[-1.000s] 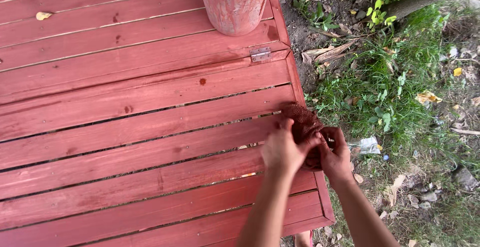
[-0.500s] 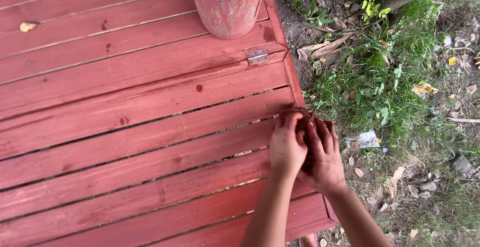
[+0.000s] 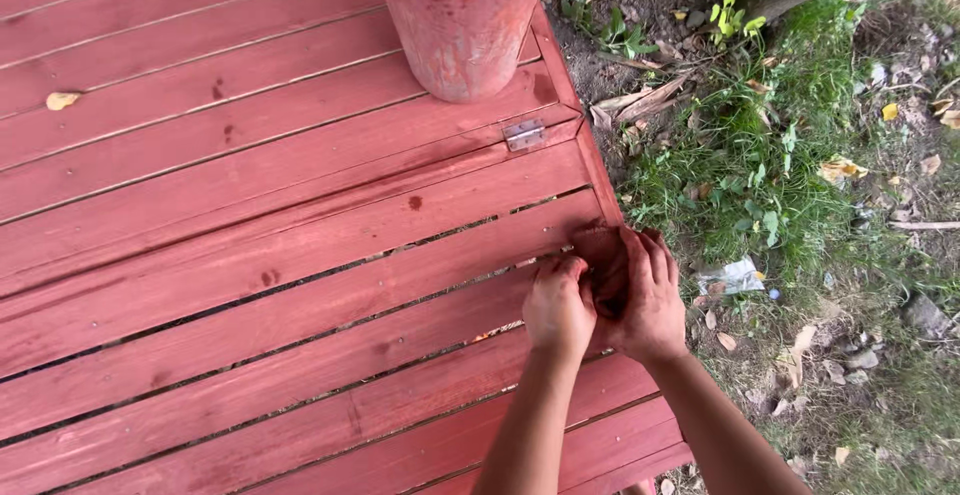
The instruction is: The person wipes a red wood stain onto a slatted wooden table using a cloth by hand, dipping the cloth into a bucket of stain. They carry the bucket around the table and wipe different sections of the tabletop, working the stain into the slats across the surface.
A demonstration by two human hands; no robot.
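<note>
Two hands are pressing together at the right edge of a red wooden deck (image 3: 300, 255).

Left hand (image 3: 558, 307) is curling its fingers shut, right hand (image 3: 645, 300) is cupping a reddish-brown rag (image 3: 600, 255) lying between them on the boards; a red bucket (image 3: 460, 20) is standing well apart.
</note>
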